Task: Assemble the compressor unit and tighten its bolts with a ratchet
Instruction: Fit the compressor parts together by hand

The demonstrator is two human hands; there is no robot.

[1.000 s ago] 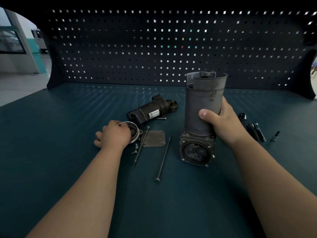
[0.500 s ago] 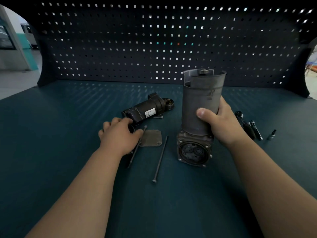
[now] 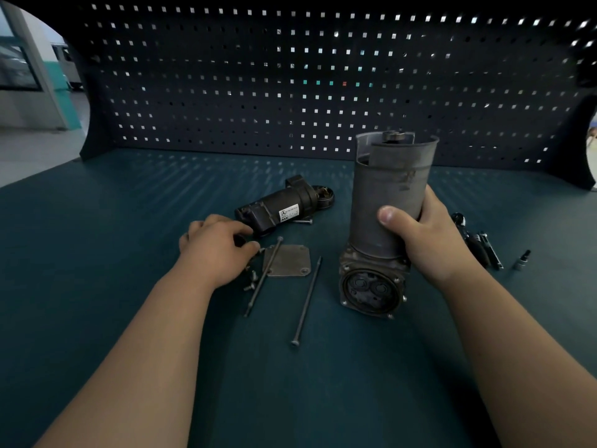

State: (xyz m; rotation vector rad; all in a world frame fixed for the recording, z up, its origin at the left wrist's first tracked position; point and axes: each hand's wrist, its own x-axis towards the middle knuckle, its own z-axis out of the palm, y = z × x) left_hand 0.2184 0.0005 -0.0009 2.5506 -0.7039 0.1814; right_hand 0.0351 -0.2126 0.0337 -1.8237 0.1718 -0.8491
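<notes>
Compressor cylinder (image 3: 387, 189) upright in right hand (image 3: 433, 244)

The left grip (image 3: 216, 250) covers whatever lies under its curled fingers; only a dark sliver shows by the thumb. The right grip's (image 3: 426, 244) fingers vanish behind the cylinder (image 3: 387, 195). The motor's label (image 3: 288, 215) is too small to read. The ratchet (image 3: 462, 223) blurs into the tools beside it. Both forearms (image 3: 135, 367) run off the bottom edge.

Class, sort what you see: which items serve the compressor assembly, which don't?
Job: grey metal cylinder housing, black labelled motor, square grey cover plate, two long dark bolts, small screws, metal ratchet, small socket bit.
Lying about: dark perforated pegboard, teal benchtop.
</notes>
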